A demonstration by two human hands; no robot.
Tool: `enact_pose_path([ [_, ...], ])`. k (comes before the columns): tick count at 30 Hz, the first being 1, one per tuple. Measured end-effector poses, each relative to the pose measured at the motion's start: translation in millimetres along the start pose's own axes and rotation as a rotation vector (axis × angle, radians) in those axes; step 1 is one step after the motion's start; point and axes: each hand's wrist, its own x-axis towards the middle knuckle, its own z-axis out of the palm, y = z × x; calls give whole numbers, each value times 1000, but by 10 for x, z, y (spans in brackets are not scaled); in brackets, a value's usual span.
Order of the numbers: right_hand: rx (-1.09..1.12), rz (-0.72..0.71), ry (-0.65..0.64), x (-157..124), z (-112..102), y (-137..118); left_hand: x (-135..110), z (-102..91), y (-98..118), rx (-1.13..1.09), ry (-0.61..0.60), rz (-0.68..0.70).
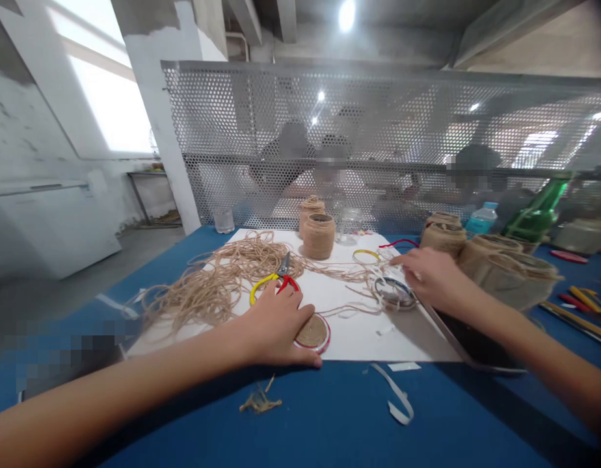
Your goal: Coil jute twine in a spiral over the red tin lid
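My left hand [276,328] lies palm down with its fingers spread. Its thumb and index finger border a round twine-covered disc [314,333] with a red and white rim, and the other fingertips touch the handles of scissors [283,265], one yellow and one red. My right hand [437,279] reaches over the right side of the paper, fingertips closed together among thin strands; what they pinch is too small to make out. Just below those fingertips sits a dark-rimmed ring [394,294] with white strips. Loose jute twine [198,286] is heaped to the left.
White paper [349,351] covers part of the blue table [324,416]. Twine-wrapped jars [319,237], a glass jar [350,226] and a yellow ring [366,255] stand or lie farther back. At right are a dark tablet-like device [476,341], a green bottle [539,211] and pliers [586,302].
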Motion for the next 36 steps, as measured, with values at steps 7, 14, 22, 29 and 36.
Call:
enact_pose_path([
  [7,278,-372,10,-103,-67,-1028,10,7,-39,26,25,29],
  [14,229,-377,-7,-52,154,-1083,8,-108,-63,11,52,62],
  [22,206,-345,28,-94,204,-1108,11,-79,-78,-54,55,134],
  [29,198,-336,36,-250,199,-1063,18,-90,-79,-48,34,129],
  [36,225,-339,59,-349,142,-1083,29,-131,-48,-59,-19,137],
])
